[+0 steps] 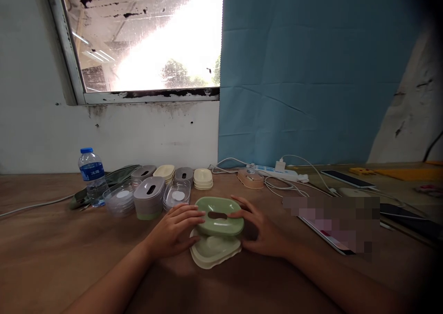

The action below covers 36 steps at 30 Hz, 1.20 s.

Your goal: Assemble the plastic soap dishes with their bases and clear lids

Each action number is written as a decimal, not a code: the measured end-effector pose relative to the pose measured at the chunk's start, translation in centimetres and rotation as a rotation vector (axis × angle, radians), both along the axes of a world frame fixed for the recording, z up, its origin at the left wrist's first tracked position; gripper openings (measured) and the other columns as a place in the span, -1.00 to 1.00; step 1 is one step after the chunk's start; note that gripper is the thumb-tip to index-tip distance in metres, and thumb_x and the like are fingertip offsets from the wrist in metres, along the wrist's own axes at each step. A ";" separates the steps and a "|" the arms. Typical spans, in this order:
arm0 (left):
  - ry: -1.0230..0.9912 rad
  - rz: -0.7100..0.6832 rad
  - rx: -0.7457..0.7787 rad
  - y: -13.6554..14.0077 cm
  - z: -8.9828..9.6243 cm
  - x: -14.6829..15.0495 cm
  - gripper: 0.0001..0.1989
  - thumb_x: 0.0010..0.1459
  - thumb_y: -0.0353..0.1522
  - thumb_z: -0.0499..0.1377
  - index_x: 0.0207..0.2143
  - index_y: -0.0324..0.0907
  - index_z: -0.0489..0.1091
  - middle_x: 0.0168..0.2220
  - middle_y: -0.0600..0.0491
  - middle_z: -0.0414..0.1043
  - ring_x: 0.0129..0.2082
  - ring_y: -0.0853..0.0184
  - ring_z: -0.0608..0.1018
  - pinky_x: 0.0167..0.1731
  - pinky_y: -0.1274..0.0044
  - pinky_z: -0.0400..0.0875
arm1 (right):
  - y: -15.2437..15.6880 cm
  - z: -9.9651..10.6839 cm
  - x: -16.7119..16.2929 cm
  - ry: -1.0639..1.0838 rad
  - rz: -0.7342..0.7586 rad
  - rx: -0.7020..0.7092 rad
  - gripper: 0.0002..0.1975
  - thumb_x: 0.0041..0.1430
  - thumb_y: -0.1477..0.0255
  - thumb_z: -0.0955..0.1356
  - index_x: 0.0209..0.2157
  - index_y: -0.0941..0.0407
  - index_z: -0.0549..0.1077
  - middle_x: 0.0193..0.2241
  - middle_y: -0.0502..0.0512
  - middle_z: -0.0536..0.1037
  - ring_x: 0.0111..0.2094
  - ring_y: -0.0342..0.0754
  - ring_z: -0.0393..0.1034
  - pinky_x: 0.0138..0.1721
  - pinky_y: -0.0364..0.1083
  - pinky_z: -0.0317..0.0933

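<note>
Between my hands is a glossy green oval lid (224,227) with a slot in its middle. My left hand (173,231) grips its left side, fingertips on the rim and thumb lower down by a cream lid-like piece (207,259). From the right, my right hand (265,231) holds the green lid, one fingertip close to the slot and the thumb low by the cream piece's right edge. The cream piece lies under the near side of the green lid, partly covered by it. Whether the two are joined, I cannot tell.
Left of my hands stand grey slotted boxes (149,198), clear plastic containers (119,203), stacked cream pieces (203,179) and a water bottle (92,175). Toward the right are a power strip (277,173), loose cables, a peach-coloured case (250,178) and several phones, one dark-screened (348,179).
</note>
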<state>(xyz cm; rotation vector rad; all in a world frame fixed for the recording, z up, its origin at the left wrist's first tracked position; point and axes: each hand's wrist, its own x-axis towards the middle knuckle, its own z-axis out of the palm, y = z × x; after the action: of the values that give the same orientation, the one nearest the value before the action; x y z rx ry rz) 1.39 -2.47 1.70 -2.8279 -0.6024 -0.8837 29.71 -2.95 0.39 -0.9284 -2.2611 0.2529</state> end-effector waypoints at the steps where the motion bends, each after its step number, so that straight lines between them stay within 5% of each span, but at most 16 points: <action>1: -0.020 0.005 -0.004 0.0 0.1 -0.1 -0.63 0.11 -0.31 0.07 0.00 -0.14 0.19 0.01 -0.04 0.31 0.05 0.24 0.28 0.07 0.34 0.09 | 0.1 -0.1 0.0 0.034 -0.039 0.023 -0.54 -0.17 0.47 0.38 -0.12 0.05 0.36 0.15 0.15 0.03 0.13 0.18 0.01 0.07 0.09 0.05; 6: -0.024 -0.037 -0.108 -0.3 0.7 -0.4 -0.63 0.07 -0.31 0.10 -0.05 -0.15 0.22 -0.07 -0.07 0.34 -0.03 0.23 0.33 0.02 0.36 0.15 | 1.4 -0.5 0.1 0.258 -0.204 0.001 -0.65 -0.12 0.42 0.37 -0.20 0.06 0.41 0.05 0.17 0.22 -0.01 0.11 0.23 -0.18 -0.01 0.30; 10: 0.048 -0.116 -0.234 -0.5 1.0 -0.1 -0.57 0.00 -0.23 0.14 -0.06 -0.16 0.24 -0.11 -0.08 0.35 -0.08 0.19 0.35 -0.02 0.35 0.17 | 2.6 -1.1 0.6 0.462 -0.323 -0.132 -0.67 -0.08 0.24 0.37 -0.27 0.11 0.42 -0.14 0.17 0.43 -0.41 -0.01 0.42 -0.48 -0.06 0.35; 14: 0.100 -0.135 -0.308 -0.5 0.9 0.1 -0.48 -0.04 -0.18 0.16 -0.02 -0.16 0.22 -0.10 -0.08 0.34 -0.11 0.19 0.36 -0.04 0.35 0.18 | 3.3 -1.3 1.0 0.589 -0.366 -0.291 -0.63 -0.09 0.15 0.37 -0.32 0.13 0.39 -0.52 0.04 0.50 -0.53 0.03 0.44 -0.47 -0.01 0.34; 18: 0.124 -0.119 -0.320 -0.5 0.7 0.1 -0.50 -0.04 -0.17 0.16 -0.04 -0.15 0.24 -0.12 -0.06 0.34 -0.13 0.20 0.36 -0.05 0.36 0.18 | 3.7 -1.3 1.3 0.712 -0.347 -0.357 -0.58 -0.15 0.16 0.41 -0.28 0.11 0.33 -0.46 0.07 0.52 -0.48 0.06 0.47 -0.39 0.03 0.37; 32: 0.156 -0.139 -0.355 -0.3 0.2 0.2 -0.57 -0.07 -0.14 0.17 -0.13 -0.13 0.32 -0.15 -0.04 0.34 -0.17 0.21 0.37 -0.09 0.39 0.20 | 4.3 -2.1 1.5 0.715 -0.313 -0.273 -0.60 -0.11 0.17 0.39 -0.28 0.10 0.30 -0.49 0.06 0.51 -0.41 0.06 0.47 -0.30 0.05 0.36; 36: 0.163 -0.136 -0.351 -0.3 0.0 0.2 -0.59 -0.09 -0.14 0.19 -0.18 -0.12 0.35 -0.17 -0.01 0.34 -0.17 0.22 0.37 -0.09 0.41 0.20 | 5.8 -1.2 0.4 0.540 -0.275 -0.070 -0.60 -0.01 0.19 0.33 -0.20 0.16 0.30 -0.49 0.09 0.50 -0.45 0.00 0.45 -0.39 -0.03 0.37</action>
<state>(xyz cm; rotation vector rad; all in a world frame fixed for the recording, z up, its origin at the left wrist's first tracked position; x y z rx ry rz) 1.61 -2.74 1.72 -3.2484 -0.6001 -0.6069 30.13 2.89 -0.84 -1.0472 -1.6231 0.4057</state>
